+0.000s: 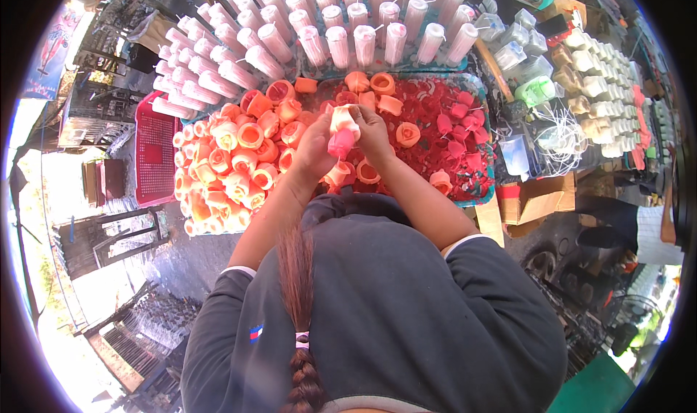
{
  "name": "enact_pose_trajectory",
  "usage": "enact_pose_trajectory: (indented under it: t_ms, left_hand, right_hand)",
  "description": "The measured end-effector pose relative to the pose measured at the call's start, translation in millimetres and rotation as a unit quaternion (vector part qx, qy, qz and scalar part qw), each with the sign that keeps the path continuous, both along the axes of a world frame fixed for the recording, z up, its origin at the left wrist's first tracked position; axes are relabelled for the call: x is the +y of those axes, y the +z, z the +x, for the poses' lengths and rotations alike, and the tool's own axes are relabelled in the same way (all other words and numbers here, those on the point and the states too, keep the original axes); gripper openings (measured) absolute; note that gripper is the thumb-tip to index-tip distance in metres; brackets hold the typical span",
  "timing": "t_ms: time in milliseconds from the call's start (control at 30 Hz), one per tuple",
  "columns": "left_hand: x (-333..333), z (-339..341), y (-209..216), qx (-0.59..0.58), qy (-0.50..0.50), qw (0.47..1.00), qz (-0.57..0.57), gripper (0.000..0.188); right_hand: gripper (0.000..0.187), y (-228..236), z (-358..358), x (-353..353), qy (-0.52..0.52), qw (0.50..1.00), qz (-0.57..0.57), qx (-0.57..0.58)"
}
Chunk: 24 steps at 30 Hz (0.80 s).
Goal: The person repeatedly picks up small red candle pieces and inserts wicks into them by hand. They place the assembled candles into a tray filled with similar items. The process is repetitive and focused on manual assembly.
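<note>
At the centre, before the person's chest, the left hand and right hand are both curled around a cream-and-orange flower-shaped cup, a pink piece showing at its six o'clock end. Toward nine o'clock from the hands lies a heap of orange rose-shaped cups; just past it is a pink plastic basket. At three o'clock, small red-pink pieces lie scattered in a tray. At twelve o'clock, pale pink pillar candles stand in rows.
</note>
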<state>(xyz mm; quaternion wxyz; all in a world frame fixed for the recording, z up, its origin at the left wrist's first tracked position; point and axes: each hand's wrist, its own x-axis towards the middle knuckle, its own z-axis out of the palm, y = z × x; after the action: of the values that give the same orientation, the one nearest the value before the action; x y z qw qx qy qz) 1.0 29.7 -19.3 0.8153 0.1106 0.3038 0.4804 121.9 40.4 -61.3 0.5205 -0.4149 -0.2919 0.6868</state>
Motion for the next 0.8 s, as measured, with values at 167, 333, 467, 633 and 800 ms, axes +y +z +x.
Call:
enact_pose_trajectory:
  t_ms: [167, 333, 467, 633, 800]
  left_hand:
    - [1, -8, 6, 0.069, 0.008, 0.998, 0.000, 0.034]
    - [5, -6, 24, 0.289, 0.060, 0.934, 0.201, 0.020]
    - [-5, 3, 28, 0.317, 0.056, 0.916, 0.239, 0.017]
    - [-5, 9, 42, 0.321, 0.113, 0.914, 0.224, 0.017]
    - [-8, 8, 44, 0.267, 0.138, 0.935, 0.189, 0.014]
  right_hand:
    - [0.042, 1, 13, 3, 0.115, 0.985, -0.050, -0.117]
    - [0.070, 58, 34, -4, 0.244, 0.955, -0.165, -0.036]
    - [0.061, 81, 37, -11, 0.332, 0.925, -0.173, 0.064]
    - [0.034, 81, 27, -22, 0.315, 0.910, -0.185, 0.198]
    - [0.032, 70, 21, -39, 0.266, 0.959, -0.044, 0.089]
